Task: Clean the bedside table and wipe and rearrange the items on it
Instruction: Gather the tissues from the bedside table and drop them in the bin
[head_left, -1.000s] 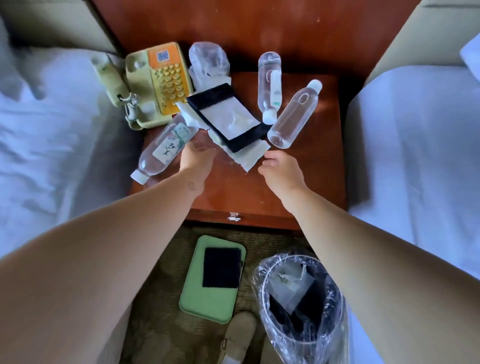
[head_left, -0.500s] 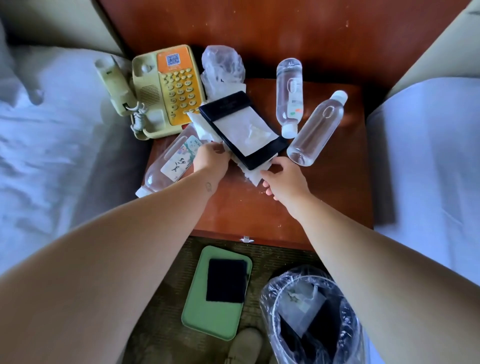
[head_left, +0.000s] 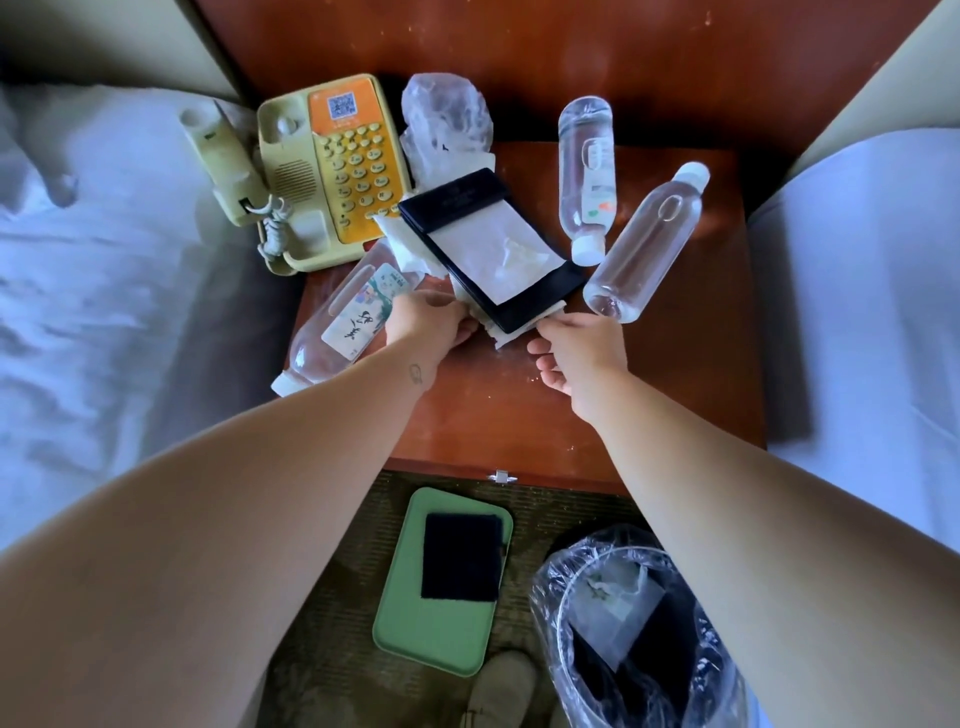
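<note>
On the wooden counter (head_left: 519, 415), the black notepad holder (head_left: 488, 249) lies askew over crumpled white tissue (head_left: 410, 249), between the phone (head_left: 332, 171) and a clear bottle (head_left: 644, 244). The left grip (head_left: 431, 325) is curled onto the tissue at its near edge; the right grip (head_left: 576, 348) pinches the holder's near corner.

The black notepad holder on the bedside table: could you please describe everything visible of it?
The black notepad holder is a flat rectangle with a wide dark band at its far end and a crinkled white sheet on its face. It lies askew mid-table on crumpled white tissue. The left hand and right hand grip its near corner.
</note>
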